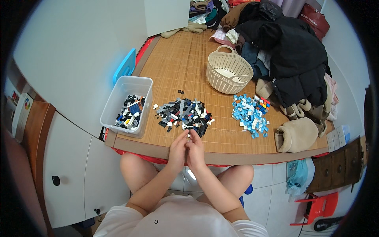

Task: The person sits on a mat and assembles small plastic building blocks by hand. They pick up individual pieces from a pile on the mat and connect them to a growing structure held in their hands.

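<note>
- White short-sleeved shirt (pixel 177 217), nearest, its wearer sitting close up, probably for easy reach.
- Tan bamboo-slat mat (pixel 221 140), a flat surface for loose parts.
- Clear rectangular plastic box (pixel 146 114), its tall walls apparently keeping mixed bricks together.
- Black, grey and white plastic brick pile (pixel 183 112), just beyond the fingertips, seemingly for picking.
- Light-blue and white brick pile (pixel 250 114), well apart rightward, perhaps divided by colour.
- Left hand (pixel 179 148) and right hand (pixel 195 148), fingertips meeting, apparently pinching and steadying something tiny.
- Small white plastic piece (pixel 188 136), between those fingertips.
</note>
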Available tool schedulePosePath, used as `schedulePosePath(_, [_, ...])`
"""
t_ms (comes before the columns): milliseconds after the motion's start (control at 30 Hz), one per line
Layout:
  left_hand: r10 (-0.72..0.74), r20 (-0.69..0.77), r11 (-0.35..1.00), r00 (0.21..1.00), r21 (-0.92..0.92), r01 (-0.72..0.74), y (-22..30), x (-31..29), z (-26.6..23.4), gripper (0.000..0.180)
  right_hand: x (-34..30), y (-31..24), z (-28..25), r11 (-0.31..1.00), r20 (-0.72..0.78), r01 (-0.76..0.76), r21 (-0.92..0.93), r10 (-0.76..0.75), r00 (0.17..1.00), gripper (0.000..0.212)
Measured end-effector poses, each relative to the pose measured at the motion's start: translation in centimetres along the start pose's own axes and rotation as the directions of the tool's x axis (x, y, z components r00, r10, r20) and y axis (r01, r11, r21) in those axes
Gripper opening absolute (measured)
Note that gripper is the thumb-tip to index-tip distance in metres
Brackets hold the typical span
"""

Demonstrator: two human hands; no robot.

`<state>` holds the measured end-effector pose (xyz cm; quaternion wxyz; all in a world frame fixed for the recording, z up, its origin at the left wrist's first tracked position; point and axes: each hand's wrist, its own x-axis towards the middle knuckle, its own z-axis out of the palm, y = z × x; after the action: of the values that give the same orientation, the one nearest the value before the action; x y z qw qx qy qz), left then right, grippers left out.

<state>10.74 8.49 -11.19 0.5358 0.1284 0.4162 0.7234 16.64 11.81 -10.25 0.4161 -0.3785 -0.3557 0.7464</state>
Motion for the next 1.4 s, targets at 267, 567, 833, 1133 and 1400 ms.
schedulePosePath(267, [0.085,-0.042,0.99,0.995,-0.113,-0.09,-0.5,-0.5,0.5,0.041,-1.4,0.2,0.6,0.99,-0.028,0.071,0.122,-0.068,0.997,0.049])
schedulePosePath(567, [0.159,-0.026,0.976,0.987,-0.149,-0.161,0.5,-2.2,1.2,0.044,-3.1,-0.7,1.5,0.975,0.006,0.15,0.167,-0.153,0.988,0.048])
schedulePosePath(833, [0.344,-0.005,0.928,0.939,-0.15,-0.341,5.0,-4.3,1.9,0.046,-4.8,-2.7,4.8,0.949,0.196,0.187,0.253,-0.24,0.951,0.049])
schedulePosePath(1133, [0.519,-0.12,0.84,0.846,-0.112,-0.531,10.2,-6.2,-0.1,0.046,-6.1,-3.3,10.7,0.97,0.393,0.13,0.204,-0.203,0.897,0.048])
schedulePosePath(1400, [0.6,-0.203,0.764,0.774,-0.141,-0.629,13.7,-6.1,-2.0,0.045,-5.7,-2.7,15.1,0.979,0.501,0.086,0.186,-0.17,0.849,0.047])
